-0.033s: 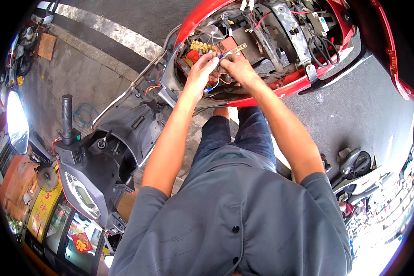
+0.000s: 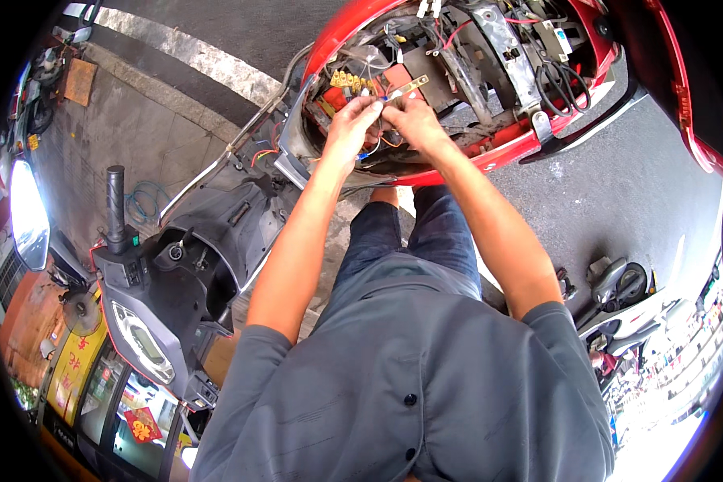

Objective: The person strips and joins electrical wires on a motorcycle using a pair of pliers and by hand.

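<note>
Both my hands meet over the open, wire-filled body of a red scooter point(image 2: 329, 50). My left hand point(image 2: 352, 124) pinches thin wire between thumb and fingers. Close against it, my right hand point(image 2: 414, 122) has its fingertips closed on wire too; the exact joint between them is hidden by the fingers. An orange wire point(image 2: 391, 144) loops out below the fingertips. Just beyond the hands lie a yellow connector block point(image 2: 348, 80), an orange-red box point(image 2: 398, 75) and a flat brass-coloured strip with holes point(image 2: 414, 85).
The scooter's dark front section, with handlebar grip point(image 2: 116, 205) and mirror point(image 2: 30, 217), stands to my left. A metal frame bracket point(image 2: 506, 52) and black cables point(image 2: 566, 92) fill the body's right part. Another scooter point(image 2: 618, 285) is parked at the right.
My hands stay at nearly the same spot. The fingertips have shifted slightly, with the right ones a little lower, and the wires around them lie differently.
</note>
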`<state>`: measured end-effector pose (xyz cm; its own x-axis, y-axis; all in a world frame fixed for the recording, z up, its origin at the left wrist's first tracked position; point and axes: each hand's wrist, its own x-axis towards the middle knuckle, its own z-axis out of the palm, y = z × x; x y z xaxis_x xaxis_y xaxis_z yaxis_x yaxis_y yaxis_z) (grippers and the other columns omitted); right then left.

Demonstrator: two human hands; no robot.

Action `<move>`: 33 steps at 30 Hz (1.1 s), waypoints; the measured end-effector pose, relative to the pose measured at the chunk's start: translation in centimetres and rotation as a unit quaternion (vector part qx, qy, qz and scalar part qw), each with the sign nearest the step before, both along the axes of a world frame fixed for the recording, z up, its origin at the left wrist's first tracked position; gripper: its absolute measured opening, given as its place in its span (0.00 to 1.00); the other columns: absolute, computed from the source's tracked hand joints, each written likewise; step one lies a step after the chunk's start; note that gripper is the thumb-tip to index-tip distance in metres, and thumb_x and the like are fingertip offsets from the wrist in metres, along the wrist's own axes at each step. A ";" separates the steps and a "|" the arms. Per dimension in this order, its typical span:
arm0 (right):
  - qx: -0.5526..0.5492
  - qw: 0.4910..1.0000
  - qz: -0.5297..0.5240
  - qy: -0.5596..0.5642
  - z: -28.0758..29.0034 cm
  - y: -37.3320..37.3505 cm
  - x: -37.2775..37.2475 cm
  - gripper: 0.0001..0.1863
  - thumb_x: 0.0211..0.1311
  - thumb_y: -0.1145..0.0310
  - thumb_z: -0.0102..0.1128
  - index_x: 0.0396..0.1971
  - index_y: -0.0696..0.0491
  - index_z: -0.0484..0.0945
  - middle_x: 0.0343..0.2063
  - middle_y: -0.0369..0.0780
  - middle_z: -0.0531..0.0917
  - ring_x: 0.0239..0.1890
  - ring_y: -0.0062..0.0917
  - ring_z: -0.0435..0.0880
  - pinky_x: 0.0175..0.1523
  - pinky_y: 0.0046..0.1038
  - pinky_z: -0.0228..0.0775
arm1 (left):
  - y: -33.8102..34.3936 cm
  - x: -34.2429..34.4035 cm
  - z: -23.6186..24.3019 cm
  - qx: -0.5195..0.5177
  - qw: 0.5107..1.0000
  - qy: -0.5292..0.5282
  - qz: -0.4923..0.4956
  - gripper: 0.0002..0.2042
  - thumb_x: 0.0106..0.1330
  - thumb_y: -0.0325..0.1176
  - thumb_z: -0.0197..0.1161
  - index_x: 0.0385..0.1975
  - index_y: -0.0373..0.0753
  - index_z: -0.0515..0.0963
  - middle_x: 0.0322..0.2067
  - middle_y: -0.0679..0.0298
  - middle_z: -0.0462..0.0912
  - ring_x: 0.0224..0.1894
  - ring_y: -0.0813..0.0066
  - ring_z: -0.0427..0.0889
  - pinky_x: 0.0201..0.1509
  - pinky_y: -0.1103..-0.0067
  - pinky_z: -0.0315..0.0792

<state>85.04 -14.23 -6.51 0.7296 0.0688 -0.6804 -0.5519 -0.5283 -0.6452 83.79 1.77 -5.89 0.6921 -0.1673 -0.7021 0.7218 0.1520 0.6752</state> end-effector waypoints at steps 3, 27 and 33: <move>0.010 0.996 -0.055 -0.071 1.1 0.3 -1.7 0.20 0.57 0.54 0.58 0.37 0.57 0.84 0.33 0.51 0.86 0.41 0.45 0.86 0.51 0.40 0.74 | -0.7 0.1 -0.9 0.023 1.000 -0.014 -0.004 0.07 0.69 0.35 0.62 0.38 0.39 0.80 0.28 0.70 0.81 0.27 0.85 0.76 0.29 0.85 0.70; -0.167 0.978 -0.074 -0.104 -0.1 -21.8 -23.3 0.10 0.61 0.66 0.65 0.37 0.57 0.78 0.24 0.36 0.80 0.26 0.16 0.75 0.30 0.24 0.67 | -0.6 0.5 -2.5 -0.115 0.992 -0.003 0.061 0.12 0.69 0.30 0.59 0.50 0.34 0.75 0.48 0.57 0.83 0.47 0.69 0.82 0.50 0.76 0.77; -0.182 0.969 -0.165 0.005 5.9 -21.2 -18.1 0.15 0.67 0.59 0.60 0.30 0.58 0.80 0.15 0.39 0.77 0.17 0.19 0.74 0.26 0.29 0.68 | -1.0 1.1 -2.5 -0.065 0.997 0.003 -0.028 0.10 0.69 0.30 0.58 0.47 0.35 0.77 0.41 0.61 0.85 0.36 0.79 0.81 0.35 0.82 0.76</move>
